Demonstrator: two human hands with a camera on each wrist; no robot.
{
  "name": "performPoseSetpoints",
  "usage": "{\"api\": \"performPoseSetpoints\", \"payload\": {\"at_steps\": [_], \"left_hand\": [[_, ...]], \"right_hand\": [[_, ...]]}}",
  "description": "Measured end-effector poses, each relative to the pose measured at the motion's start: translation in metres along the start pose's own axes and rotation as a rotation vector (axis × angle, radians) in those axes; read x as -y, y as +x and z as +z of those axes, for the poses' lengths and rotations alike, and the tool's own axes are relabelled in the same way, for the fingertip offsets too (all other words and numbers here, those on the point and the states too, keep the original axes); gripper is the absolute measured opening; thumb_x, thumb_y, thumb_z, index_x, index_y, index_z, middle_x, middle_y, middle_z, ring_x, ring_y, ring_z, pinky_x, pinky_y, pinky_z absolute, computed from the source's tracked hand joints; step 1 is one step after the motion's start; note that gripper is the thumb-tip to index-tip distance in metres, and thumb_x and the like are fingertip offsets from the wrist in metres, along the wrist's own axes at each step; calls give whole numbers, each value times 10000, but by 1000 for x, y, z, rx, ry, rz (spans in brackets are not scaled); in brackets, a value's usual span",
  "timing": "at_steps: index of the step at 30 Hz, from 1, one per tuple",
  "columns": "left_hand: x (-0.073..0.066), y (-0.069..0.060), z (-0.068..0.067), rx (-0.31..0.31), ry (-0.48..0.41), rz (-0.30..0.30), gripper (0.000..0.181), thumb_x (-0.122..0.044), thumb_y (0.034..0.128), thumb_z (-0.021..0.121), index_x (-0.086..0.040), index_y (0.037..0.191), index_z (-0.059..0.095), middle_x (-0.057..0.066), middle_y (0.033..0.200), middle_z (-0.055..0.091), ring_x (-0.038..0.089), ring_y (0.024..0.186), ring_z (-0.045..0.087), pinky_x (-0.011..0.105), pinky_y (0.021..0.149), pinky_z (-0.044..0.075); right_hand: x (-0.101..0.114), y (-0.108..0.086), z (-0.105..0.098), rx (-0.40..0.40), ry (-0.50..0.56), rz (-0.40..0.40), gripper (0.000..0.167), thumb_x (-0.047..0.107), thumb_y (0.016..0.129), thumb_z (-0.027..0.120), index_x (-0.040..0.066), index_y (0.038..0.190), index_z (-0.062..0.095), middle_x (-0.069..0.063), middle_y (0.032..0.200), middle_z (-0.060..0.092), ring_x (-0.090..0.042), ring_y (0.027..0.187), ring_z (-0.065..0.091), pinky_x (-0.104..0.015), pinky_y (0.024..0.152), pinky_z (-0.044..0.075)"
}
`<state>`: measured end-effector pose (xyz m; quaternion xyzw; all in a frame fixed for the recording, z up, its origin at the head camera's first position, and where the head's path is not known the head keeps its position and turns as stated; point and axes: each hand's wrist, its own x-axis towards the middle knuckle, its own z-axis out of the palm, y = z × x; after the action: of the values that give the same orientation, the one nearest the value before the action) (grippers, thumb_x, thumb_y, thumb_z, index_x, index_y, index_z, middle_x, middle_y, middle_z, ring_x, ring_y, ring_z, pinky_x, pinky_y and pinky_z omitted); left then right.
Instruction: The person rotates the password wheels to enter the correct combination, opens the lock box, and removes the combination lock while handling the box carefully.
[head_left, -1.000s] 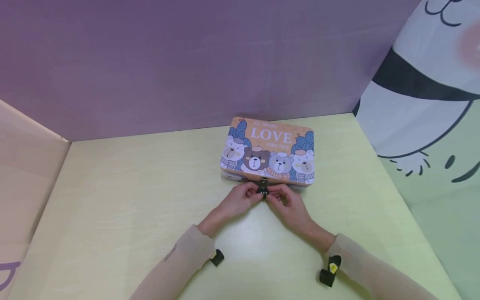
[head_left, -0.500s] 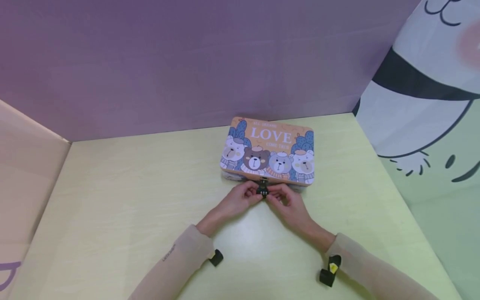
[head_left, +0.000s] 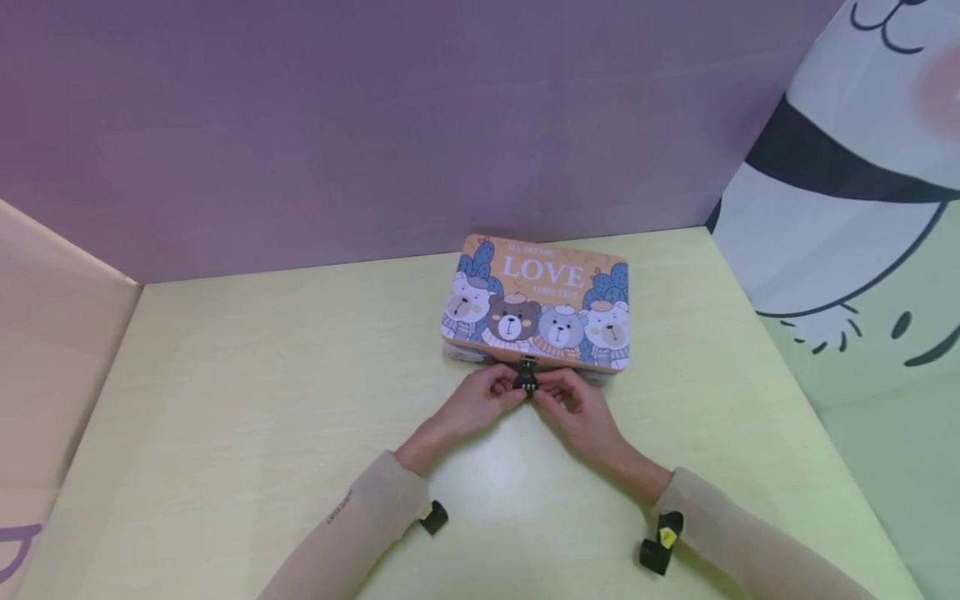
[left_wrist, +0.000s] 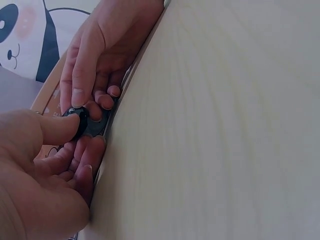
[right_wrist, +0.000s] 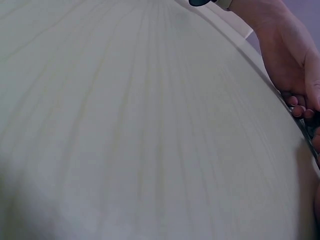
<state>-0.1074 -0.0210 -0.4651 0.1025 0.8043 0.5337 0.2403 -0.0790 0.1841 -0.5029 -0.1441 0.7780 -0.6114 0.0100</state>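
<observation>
A rectangular tin box [head_left: 542,304] with bears and the word LOVE on its lid lies closed on the table. At the middle of its front edge hangs a small black combination lock [head_left: 527,382] by the clasp. My left hand [head_left: 471,406] pinches the lock from the left, and my right hand [head_left: 585,417] pinches it from the right. In the left wrist view, thumbs and fingers of both hands surround the dark lock [left_wrist: 81,121] and cover part of it. Only a sliver of the lock shows in the right wrist view.
The pale wooden table [head_left: 247,400] extends on both sides of the box. A purple panel [head_left: 360,133] rises behind it, a pale panel [head_left: 60,333] stands at the left and a cartoon-printed one [head_left: 862,267] at the right. Small black devices sit at both cuffs.
</observation>
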Motion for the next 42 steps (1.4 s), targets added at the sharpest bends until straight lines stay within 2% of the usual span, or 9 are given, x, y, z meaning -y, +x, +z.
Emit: {"api": "performPoseSetpoints", "payload": {"at_steps": [29, 36, 42], "left_hand": [[-1, 0, 1, -6, 15, -25, 177, -181, 1007, 656, -59, 1132, 683, 41, 1012, 665, 165, 919, 609, 334, 870, 537], [3, 2, 0, -2, -9, 6, 221, -172, 997, 675, -36, 1171, 659, 62, 1020, 665, 163, 915, 611, 311, 859, 544], [3, 3, 0, 0, -19, 5, 222, -180, 994, 680, -43, 1168, 664, 54, 1016, 661, 155, 908, 611, 300, 851, 542]], "right_hand": [[2, 0, 0, 13, 18, -1, 244, -70, 942, 665, -20, 1180, 651, -152, 1043, 697, -42, 931, 633, -226, 845, 561], [3, 0, 0, 8, 5, 11, 235, -56, 944, 673, -9, 1174, 657, -138, 1039, 700, -38, 932, 629, -223, 846, 559], [3, 0, -1, 8, -1, 16, 231, -24, 951, 684, -8, 1180, 657, -132, 1043, 700, -63, 933, 637, -225, 851, 558]]}}
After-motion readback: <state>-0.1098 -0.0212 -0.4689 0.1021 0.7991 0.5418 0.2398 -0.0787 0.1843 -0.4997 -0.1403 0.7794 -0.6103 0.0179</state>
